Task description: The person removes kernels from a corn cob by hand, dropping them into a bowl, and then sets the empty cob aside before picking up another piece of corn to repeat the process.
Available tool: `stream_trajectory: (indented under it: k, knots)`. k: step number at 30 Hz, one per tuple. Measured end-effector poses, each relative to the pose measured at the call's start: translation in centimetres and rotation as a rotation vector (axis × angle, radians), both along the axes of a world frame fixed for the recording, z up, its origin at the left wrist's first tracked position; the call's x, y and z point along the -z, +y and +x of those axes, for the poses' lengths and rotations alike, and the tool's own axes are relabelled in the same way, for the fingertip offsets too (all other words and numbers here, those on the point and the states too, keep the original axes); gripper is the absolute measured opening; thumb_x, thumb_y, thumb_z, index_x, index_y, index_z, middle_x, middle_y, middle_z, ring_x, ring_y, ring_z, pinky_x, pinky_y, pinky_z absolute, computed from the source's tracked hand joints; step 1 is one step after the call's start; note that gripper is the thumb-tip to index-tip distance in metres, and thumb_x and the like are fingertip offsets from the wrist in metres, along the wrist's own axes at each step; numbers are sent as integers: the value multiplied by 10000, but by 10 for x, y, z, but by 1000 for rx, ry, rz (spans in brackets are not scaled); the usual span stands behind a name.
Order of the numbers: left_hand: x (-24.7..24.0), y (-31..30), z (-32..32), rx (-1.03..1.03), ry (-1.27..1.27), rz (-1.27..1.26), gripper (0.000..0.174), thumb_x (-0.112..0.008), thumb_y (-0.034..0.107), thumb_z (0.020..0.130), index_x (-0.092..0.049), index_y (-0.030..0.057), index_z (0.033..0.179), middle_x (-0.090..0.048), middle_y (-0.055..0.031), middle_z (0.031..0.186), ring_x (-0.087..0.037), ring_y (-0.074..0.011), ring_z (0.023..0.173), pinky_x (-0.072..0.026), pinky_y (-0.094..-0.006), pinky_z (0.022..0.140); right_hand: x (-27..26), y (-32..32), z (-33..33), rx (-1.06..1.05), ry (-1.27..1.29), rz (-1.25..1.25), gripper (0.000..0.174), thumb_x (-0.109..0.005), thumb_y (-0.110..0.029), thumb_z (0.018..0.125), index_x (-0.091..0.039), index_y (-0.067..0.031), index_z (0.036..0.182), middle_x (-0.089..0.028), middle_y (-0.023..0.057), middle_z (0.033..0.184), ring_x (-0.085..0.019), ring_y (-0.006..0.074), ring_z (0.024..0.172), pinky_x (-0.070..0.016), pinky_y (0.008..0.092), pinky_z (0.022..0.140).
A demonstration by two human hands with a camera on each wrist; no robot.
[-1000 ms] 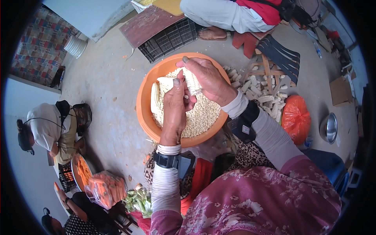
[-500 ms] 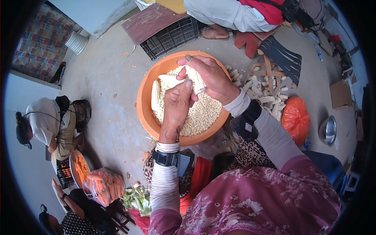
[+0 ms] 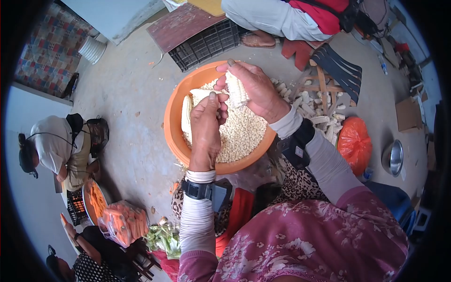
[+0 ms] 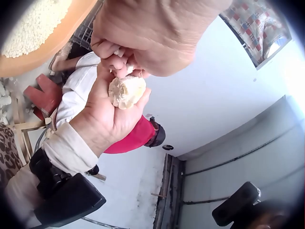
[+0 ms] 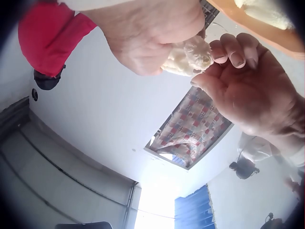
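Note:
The right hand (image 3: 257, 89) grips a pale corn cob (image 3: 237, 90) above an orange basin (image 3: 174, 141). Curled fingers of the left hand (image 3: 206, 129) meet the cob's side, with the thumb bent close by. In the left wrist view, the cob's blunt end (image 4: 126, 91) shows in the right palm (image 4: 107, 114), and small white bits lie at the fingers of the left hand (image 4: 147, 36). From the right wrist, the left hand (image 5: 252, 88) has its thumb and fingertips around the cob's end (image 5: 198, 55), while the right hand (image 5: 147, 36) hides the rest.
Loose kernels (image 3: 242, 136) and another cob (image 3: 186, 115) lie in the basin. Bare cobs (image 3: 307, 108) are heaped right of it, near a wooden stool (image 3: 324, 91) and a red bag (image 3: 354, 143). A black crate (image 3: 204, 47) stands behind; other people sit around.
The left hand has shifted slightly down and left, its thumb drawing back from the cob. The right hand, still holding the cob, has moved slightly right.

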State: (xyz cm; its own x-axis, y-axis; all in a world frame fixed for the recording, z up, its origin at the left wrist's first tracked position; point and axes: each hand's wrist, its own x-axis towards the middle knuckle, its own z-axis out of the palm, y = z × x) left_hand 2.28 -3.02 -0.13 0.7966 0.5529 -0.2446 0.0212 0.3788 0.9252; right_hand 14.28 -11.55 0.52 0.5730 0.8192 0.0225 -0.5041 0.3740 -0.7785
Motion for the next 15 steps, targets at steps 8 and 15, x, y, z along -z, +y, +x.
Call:
stream_trajectory:
  k: [8,15]
  knots:
    - [-15,-1,-3,-21,17,304,414,-482,370,949,-606,-6,1068,-615,-62,976,-501,-109,885,-388,-298,843,0,4,-4,32,-79,-41,363,-510,-307,934,-541,34,1056,-620,117,856,-612,142,735,-525,276,646]
    - [-5,4,-5,168,-57,397,312,-469,305,965,-578,26,1051,-516,29,755,-450,-55,675,-383,-196,612,5,4,-9,-113,23,-39,356,-446,-272,960,-537,34,1120,-627,144,997,-619,162,901,-512,262,774]
